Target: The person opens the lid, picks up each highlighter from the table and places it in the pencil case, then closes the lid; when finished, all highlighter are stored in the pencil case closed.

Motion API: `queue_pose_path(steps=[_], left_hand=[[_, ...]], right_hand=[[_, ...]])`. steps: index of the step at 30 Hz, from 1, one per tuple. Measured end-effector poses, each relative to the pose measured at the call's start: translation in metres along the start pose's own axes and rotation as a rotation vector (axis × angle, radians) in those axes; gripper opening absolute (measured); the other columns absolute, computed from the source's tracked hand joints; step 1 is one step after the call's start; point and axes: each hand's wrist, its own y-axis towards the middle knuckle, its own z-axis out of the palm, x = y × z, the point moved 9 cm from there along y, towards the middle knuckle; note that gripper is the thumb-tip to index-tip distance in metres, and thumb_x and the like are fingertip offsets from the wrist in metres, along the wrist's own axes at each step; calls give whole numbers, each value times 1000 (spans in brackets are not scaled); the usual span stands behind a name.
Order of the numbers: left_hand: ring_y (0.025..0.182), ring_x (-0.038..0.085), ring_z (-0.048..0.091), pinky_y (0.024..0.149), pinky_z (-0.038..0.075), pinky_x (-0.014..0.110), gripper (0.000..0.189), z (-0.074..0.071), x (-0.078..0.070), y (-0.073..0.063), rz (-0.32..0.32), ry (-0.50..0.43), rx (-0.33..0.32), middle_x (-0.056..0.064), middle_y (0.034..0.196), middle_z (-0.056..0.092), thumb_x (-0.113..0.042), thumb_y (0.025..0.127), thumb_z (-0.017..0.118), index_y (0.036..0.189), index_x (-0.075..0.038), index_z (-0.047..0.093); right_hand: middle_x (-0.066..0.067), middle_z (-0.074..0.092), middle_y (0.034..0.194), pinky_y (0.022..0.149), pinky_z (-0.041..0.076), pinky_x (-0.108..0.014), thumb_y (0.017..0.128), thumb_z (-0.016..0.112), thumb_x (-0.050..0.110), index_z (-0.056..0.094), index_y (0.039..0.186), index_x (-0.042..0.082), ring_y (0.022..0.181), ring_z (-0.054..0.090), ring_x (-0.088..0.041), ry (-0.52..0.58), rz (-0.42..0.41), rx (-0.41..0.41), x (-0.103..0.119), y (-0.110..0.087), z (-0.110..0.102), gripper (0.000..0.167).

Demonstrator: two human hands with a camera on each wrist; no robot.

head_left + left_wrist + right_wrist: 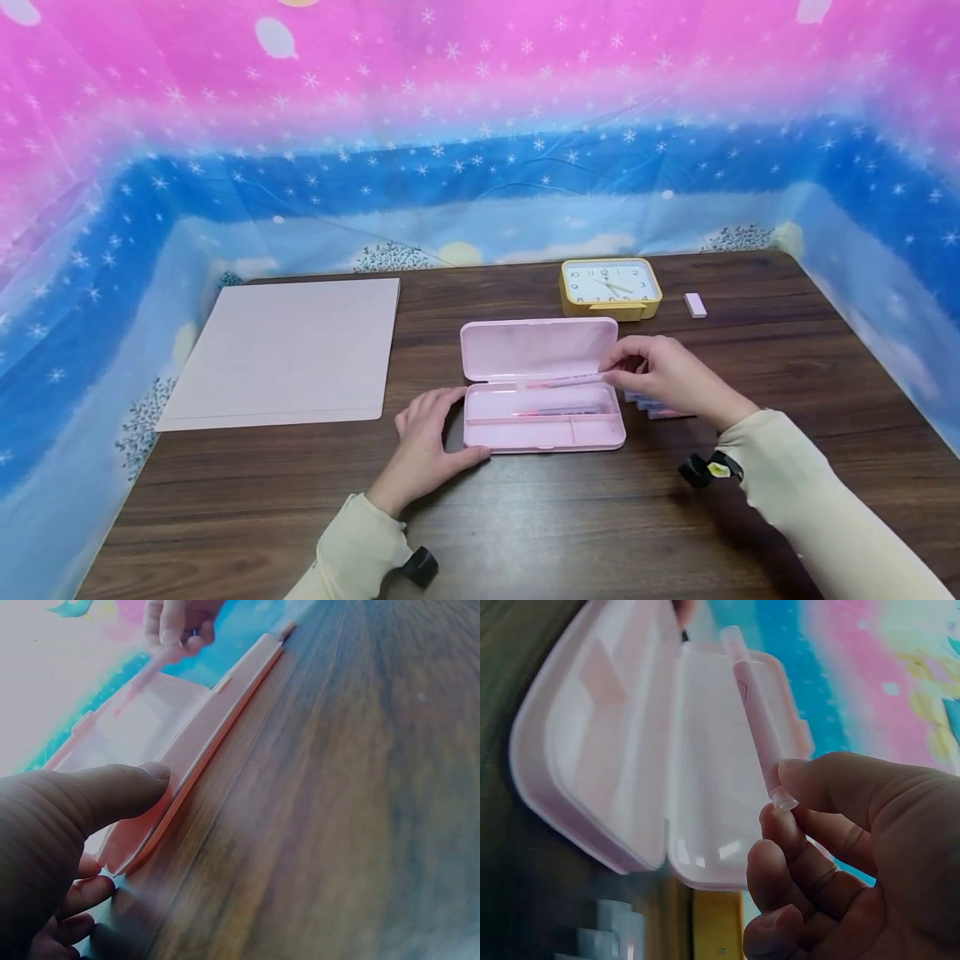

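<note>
A pink pencil case (543,446) stands with its lid raised, divided inside into compartments. My left hand (427,437) holds its left end, thumb on the front edge and fingers around the side; in the left wrist view the thumb (124,791) lies on the pink wall. Over the back compartment, my right hand (660,375) pinches a slim pink pen (757,720) by one end, the other end pointing left. Another pen (558,411) lies in that long compartment. Several more pens (663,412) lie right of the case, partly hidden under my right hand.
A yellow alarm clock (611,287) stands behind the case, with a small pale eraser (695,305) to its right. A large pale pink board or pad (288,350) lies on the wooden table (525,525) at the left. Printed cloth (465,167) hangs around the table.
</note>
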Motion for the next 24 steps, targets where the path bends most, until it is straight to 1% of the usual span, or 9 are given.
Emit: queue_pose_path(steps=[9,16,20,23,24], left_hand=[[131,33,40,99,22,51,81,0,1,0,-2,3,3,9,135,54,-42,73,84,140,-12,50],[132,33,39,99,21,52,82,0,0,0,-3,-7,6,10,135,54,-42,72,84,140,-12,50],[131,33,39,99,21,52,82,0,0,0,-3,-6,5,10,135,54,-42,73,84,140,-12,50],[131,34,39,99,21,52,82,0,0,0,-2,-4,4,10,135,54,-41,72,84,141,-12,50],[131,33,40,99,22,52,82,0,0,0,-1,-2,3,10,135,54,-41,73,84,140,-12,50]], right_hand=[[7,63,79,65,46,-22,89,72,18,70,91,15,72,54,-7,-9,2,58,-4,5,23,4],[9,61,75,63,44,-22,89,72,19,70,90,16,68,52,-7,-21,16,52,-9,4,27,4],[10,60,74,62,44,-22,91,71,26,70,90,15,67,52,-7,-19,27,58,-12,4,30,11],[9,59,74,62,44,-23,91,70,27,71,91,15,67,52,-7,-13,33,66,-13,4,32,12],[9,59,74,62,44,-23,91,71,25,71,92,15,67,52,-8,-11,34,68,-14,4,32,10]])
